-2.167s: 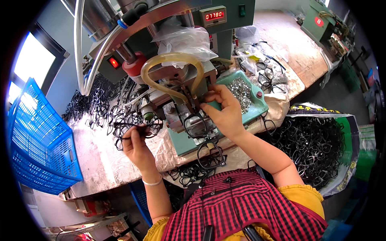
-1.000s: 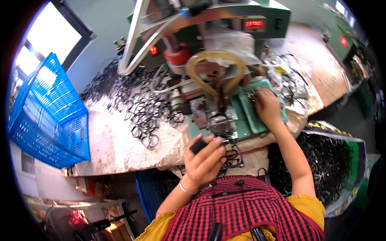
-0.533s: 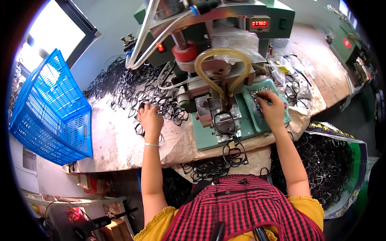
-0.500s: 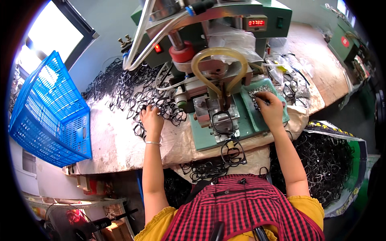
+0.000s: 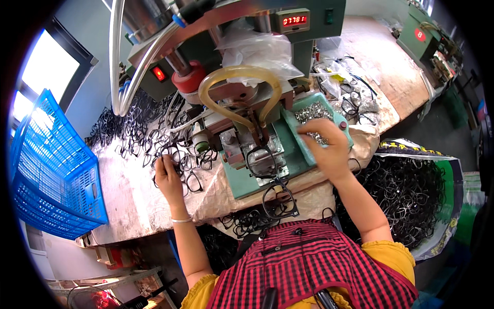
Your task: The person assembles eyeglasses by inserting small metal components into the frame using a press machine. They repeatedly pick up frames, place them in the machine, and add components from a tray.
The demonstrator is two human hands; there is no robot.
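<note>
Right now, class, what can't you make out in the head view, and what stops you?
All in the head view:
Right hand: blurred, so whether it holds anything is unclear.
Left hand: its own back hides whether it grips frames.
Silver bits: too small to tell their shape.
Machine: top cut off by the upper edge.
Fan: cut off by the lower edge.

Right hand [image 5: 328,147] blurred, fingertip contents unclear, partly hiding metal bits [image 5: 313,111]. Left hand [image 5: 169,177]: grip on eyeglass frames [image 5: 180,157] unclear. Press cylinder [image 5: 146,21], fan [image 5: 93,298] cut off.
</note>
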